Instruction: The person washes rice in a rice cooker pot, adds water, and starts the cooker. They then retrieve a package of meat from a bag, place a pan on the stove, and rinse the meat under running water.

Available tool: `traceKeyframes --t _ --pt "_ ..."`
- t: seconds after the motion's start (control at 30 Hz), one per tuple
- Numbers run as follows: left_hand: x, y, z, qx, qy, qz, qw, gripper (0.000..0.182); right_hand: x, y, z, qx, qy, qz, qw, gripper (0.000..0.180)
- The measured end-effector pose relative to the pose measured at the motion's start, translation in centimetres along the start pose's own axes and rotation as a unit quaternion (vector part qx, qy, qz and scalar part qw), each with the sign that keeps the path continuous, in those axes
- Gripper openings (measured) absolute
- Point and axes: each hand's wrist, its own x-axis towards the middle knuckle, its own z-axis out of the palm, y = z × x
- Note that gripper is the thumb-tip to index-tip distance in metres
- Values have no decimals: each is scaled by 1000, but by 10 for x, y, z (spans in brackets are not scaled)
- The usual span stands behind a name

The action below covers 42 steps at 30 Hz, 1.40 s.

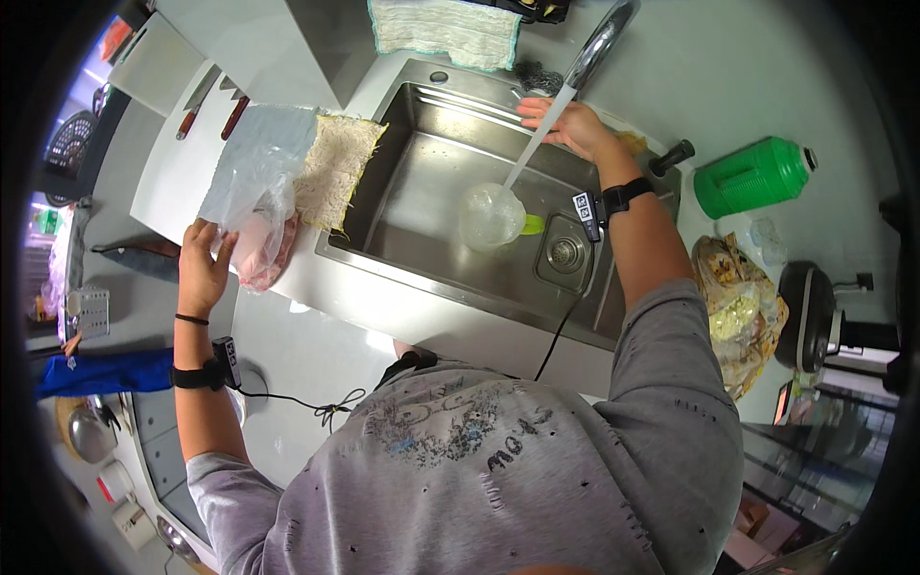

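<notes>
My left hand [204, 266] touches the edge of a clear plastic bag [248, 215] with pink meat [267, 262] in it, at the counter's front edge; whether the fingers grip the bag is hard to tell. My right hand [564, 129] is raised behind the water stream near the chrome faucet [600, 47], fingers apart and holding nothing. Water runs from the faucet into a clear container with a green handle [532, 225], which stands in the steel sink [424, 194] beside the drain [566, 253].
A tan cloth [338, 169] and a grey cloth [262, 136] lie left of the sink, near two knives [236, 117] with wooden handles. To the right are a green bottle [751, 178] and a patterned bag [740, 316]. A cable crosses the sink's front edge.
</notes>
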Motion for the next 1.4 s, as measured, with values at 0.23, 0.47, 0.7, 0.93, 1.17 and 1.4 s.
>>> traceKeyframes --t 0.23,0.47,0.7,0.93,1.17,1.4 --pt "-48 27 -3 52 113 -1 992 60 47 22 -6 -204 47 -19 978 62" --pt "-147 31 -25 125 88 -141 978 63 68 40 -12 -202 36 -146 968 31" --pt "-225 48 -46 165 2 -266 950 64 77 42 -24 -255 -3 -178 950 41" --pt "-252 71 -58 146 -16 -270 952 62 73 67 -6 -146 144 -202 958 46" --pt "-296 82 -44 63 -32 -331 941 58 -17 188 16 -390 -39 138 909 90" --pt "-332 85 -34 -53 -67 -420 904 53 -36 211 33 -122 62 219 966 65"
